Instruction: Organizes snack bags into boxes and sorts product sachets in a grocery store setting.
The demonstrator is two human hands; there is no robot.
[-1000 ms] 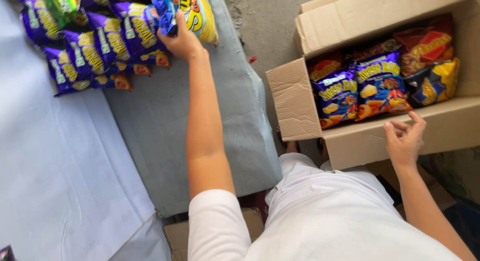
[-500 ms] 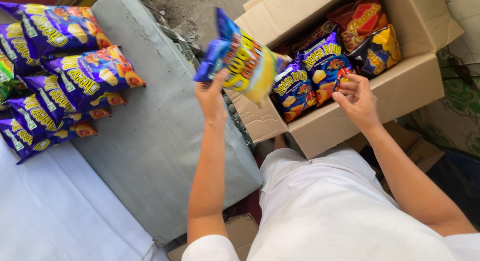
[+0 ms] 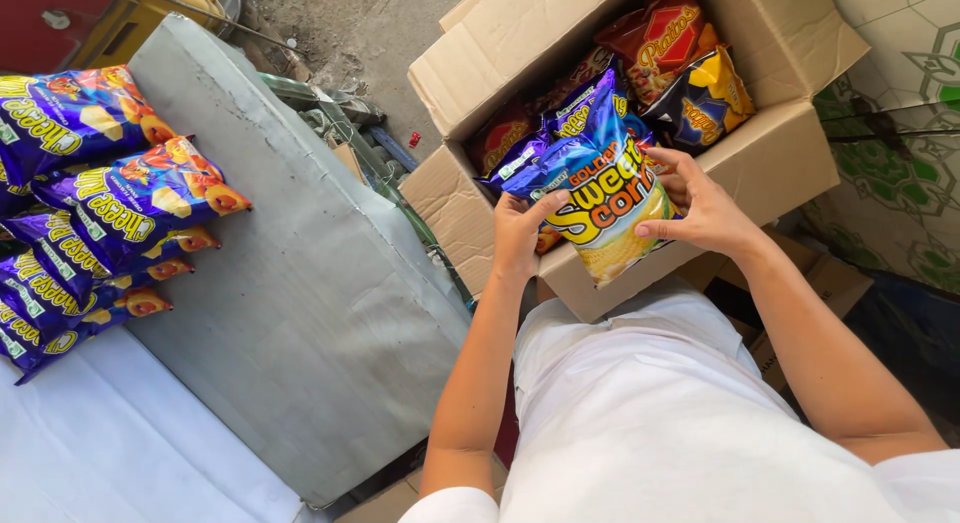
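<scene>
Between the two hands, a blue and yellow snack bag [image 3: 600, 198] was held upright over the near edge of an open cardboard box [image 3: 780, 163]. The left hand [image 3: 517, 233] was clamped on the bag's left edge, thumb across the front, while the right hand [image 3: 700, 208] gripped the right edge with its fingers spread over the side. Just beyond the right hand, inside the box, lay more packets, among them a red bag [image 3: 665, 33] and a dark bag with yellow [image 3: 705, 103]. Well off to the left of the left hand, purple snack bags [image 3: 120, 198] lay overlapping in a row on a grey table [image 3: 300, 303]. Below both hands, the person's white shirt [image 3: 650, 423] filled the view.
</scene>
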